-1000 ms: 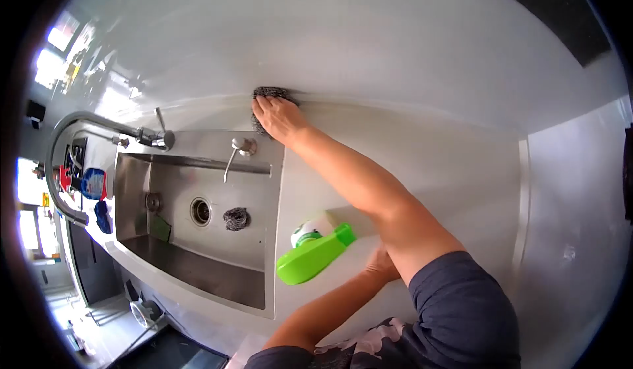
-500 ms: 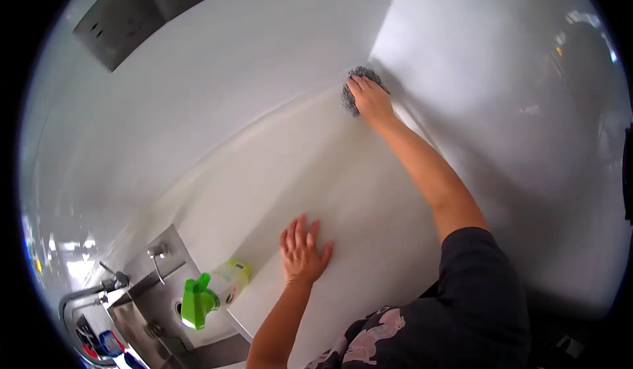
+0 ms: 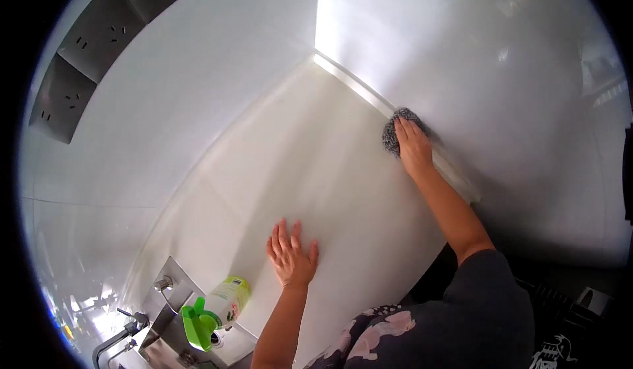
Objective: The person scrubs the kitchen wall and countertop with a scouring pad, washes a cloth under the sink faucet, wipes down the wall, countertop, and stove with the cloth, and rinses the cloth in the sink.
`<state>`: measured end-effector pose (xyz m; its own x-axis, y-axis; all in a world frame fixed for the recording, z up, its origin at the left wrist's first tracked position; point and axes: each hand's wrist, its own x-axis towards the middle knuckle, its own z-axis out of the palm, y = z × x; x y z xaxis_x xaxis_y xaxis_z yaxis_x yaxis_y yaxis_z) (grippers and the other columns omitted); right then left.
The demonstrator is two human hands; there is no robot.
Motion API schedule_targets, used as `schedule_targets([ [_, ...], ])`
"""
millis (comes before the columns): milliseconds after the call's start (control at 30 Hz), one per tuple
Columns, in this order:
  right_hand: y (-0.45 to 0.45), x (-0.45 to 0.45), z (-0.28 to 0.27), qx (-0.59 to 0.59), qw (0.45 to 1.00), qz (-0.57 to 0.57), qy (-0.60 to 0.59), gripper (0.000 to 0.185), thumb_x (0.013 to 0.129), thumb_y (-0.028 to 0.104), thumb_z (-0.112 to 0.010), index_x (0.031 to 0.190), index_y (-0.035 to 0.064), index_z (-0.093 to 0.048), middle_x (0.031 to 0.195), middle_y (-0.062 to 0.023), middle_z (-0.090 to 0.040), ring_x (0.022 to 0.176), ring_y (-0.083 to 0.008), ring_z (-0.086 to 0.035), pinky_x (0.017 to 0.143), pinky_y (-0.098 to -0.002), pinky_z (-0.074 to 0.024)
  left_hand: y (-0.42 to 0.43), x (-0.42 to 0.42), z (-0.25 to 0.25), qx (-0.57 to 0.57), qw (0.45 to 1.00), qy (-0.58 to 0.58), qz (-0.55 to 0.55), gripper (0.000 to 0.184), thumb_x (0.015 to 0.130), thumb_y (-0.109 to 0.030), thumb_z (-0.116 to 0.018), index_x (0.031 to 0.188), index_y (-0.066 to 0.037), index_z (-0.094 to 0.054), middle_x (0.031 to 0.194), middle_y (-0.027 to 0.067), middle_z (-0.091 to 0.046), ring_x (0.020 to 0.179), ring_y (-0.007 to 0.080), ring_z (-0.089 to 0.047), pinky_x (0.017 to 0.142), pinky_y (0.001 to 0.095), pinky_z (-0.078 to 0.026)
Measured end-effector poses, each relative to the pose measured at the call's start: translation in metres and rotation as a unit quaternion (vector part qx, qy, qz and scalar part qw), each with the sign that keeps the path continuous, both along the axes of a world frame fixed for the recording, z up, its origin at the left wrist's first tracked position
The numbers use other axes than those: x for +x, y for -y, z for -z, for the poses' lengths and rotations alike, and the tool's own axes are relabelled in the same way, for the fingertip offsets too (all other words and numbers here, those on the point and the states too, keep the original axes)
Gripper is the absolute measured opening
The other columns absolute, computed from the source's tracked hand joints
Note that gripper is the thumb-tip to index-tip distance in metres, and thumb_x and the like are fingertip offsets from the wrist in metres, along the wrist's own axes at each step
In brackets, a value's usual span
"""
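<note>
With the right hand point(image 3: 415, 147), gripping the scourer point(image 3: 391, 141) from above, with fingers laid over its top. Pressing it against the strip point(image 3: 351, 83) at the foot of the side wall point(image 3: 488, 85), across the table point(image 3: 277, 165) from the sink point(image 3: 188, 278). With the left hand point(image 3: 293, 261), holding nothing: resting open on the table, palm down, fingers spread, between the sink and the scourer but nearer to the sink. Just beside the sink, to be seen upright and apart from both hands, a bottle point(image 3: 228, 298) with a green spray head.

Judging by the scourer's place, partway along the strip, with one stretch reaching to the back corner point(image 3: 316, 54) and another to the near end, both well apart from the sink. Hard to tell from the surface which parts have been rubbed and which have not.

Compared with half a second ago, moved away from the back corner with the scourer, down the strip toward its near end; unchanged in resting the left hand open on the table, and in keeping the bottle beside the sink
</note>
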<state>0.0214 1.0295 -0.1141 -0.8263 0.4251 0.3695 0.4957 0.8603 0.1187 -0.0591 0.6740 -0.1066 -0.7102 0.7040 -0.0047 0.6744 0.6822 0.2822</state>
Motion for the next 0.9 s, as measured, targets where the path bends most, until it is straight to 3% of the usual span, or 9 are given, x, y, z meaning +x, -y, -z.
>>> schedule_targets([
  [167,-0.038,-0.16,0.034,0.144,0.978,-0.1,-0.115,0.02,0.075,0.009,-0.052,0.092,0.0012,-0.061,0.104,-0.0126,-0.059,0.098,-0.0263,-0.055,0.085,-0.0348,-0.0452,-0.004,-0.001,0.0,-0.004,1.0,0.002,-0.011,0.055,0.081,-0.039,-0.054,0.129,-0.015,-0.04,0.136,0.0124,-0.033,0.127,0.0288,-0.029,0.104,0.0457,-0.021],
  [200,-0.034,-0.205,0.017,0.061,0.996,-0.059,0.028,0.017,0.075,0.009,-0.052,0.088,0.0029,-0.061,0.097,-0.0113,-0.06,0.092,-0.0255,-0.055,0.079,-0.0333,-0.0458,-0.005,0.0,-0.002,-0.005,1.0,0.004,-0.013,0.056,0.08,-0.039,-0.055,0.128,-0.015,-0.041,0.136,0.0126,-0.033,0.126,0.0291,-0.03,0.103,0.0458,-0.021],
  [233,-0.035,-0.238,0.015,0.04,0.993,-0.082,-0.071,0.017,0.076,0.011,-0.053,0.089,0.0041,-0.06,0.091,-0.0094,-0.058,0.088,-0.0236,-0.054,0.076,-0.0324,-0.0458,-0.006,0.0,-0.003,-0.006,1.0,0.006,-0.014,0.056,0.079,-0.039,-0.055,0.128,-0.015,-0.041,0.136,0.0127,-0.033,0.126,0.0293,-0.03,0.103,0.0459,-0.021],
  [333,-0.028,-0.268,0.01,0.03,0.999,0.022,-0.027,0.019,0.077,0.013,-0.053,0.093,0.0033,-0.059,0.093,-0.0074,-0.058,0.09,-0.0205,-0.054,0.075,-0.032,-0.046,-0.006,0.002,0.0,-0.033,0.999,-0.013,-0.005,0.056,0.081,-0.034,-0.055,0.13,-0.014,-0.037,0.136,0.0137,-0.032,0.125,0.0313,-0.03,0.103,0.046,-0.021],
  [433,-0.036,-0.216,0.013,0.066,0.997,-0.017,-0.037,0.018,0.078,0.013,-0.052,0.091,0.0037,-0.059,0.092,-0.0072,-0.058,0.091,-0.0203,-0.055,0.074,-0.031,-0.0465,-0.004,0.003,0.005,-0.007,0.999,-0.042,0.021,0.055,0.081,-0.032,-0.055,0.13,-0.013,-0.038,0.136,0.0138,-0.032,0.125,0.0315,-0.03,0.103,0.0457,-0.022],
  [567,-0.006,-0.065,-0.019,-0.121,0.992,0.006,-0.027,0.021,0.079,0.006,-0.048,0.099,0.0041,-0.053,0.116,-0.0133,-0.055,0.103,-0.0258,-0.054,0.084,-0.0356,-0.047,-0.003,0.006,0.007,-0.006,0.998,-0.054,0.023,0.055,0.079,-0.031,-0.056,0.127,-0.012,-0.038,0.135,0.0149,-0.032,0.124,0.0331,-0.031,0.102,0.0471,-0.023],
  [633,-0.008,0.016,0.014,-0.05,0.989,-0.044,-0.131,0.026,0.08,0.006,-0.048,0.106,0.0057,-0.052,0.12,-0.0127,-0.053,0.108,-0.0279,-0.052,0.087,-0.0371,-0.0454,-0.002,0.007,0.007,-0.004,0.997,-0.065,0.033,0.054,0.08,-0.03,-0.056,0.127,-0.012,-0.038,0.135,0.0147,-0.032,0.125,0.0327,-0.03,0.102,0.0468,-0.023],
  [767,0.024,0.143,0.001,-0.078,0.991,0.094,-0.055,0.031,0.081,0.006,-0.05,0.113,0.0075,-0.052,0.118,-0.0104,-0.055,0.104,-0.0294,-0.055,0.087,-0.0365,-0.0458,0.0,0.009,0.012,-0.004,0.995,-0.091,0.033,0.053,0.081,-0.03,-0.055,0.128,-0.012,-0.038,0.136,0.0139,-0.032,0.125,0.0314,-0.03,0.102,0.0462,-0.024],
  [900,0.033,0.21,-0.013,-0.054,0.993,0.096,-0.046,0.031,0.082,0.005,-0.05,0.113,0.0082,-0.054,0.116,-0.0105,-0.055,0.102,-0.03,-0.055,0.086,-0.0369,-0.0463,0.0,0.011,0.014,0.008,0.995,-0.091,0.042,0.052,0.082,-0.032,-0.054,0.128,-0.011,-0.039,0.136,0.0134,-0.031,0.125,0.0309,-0.03,0.102,0.0461,-0.024],
])
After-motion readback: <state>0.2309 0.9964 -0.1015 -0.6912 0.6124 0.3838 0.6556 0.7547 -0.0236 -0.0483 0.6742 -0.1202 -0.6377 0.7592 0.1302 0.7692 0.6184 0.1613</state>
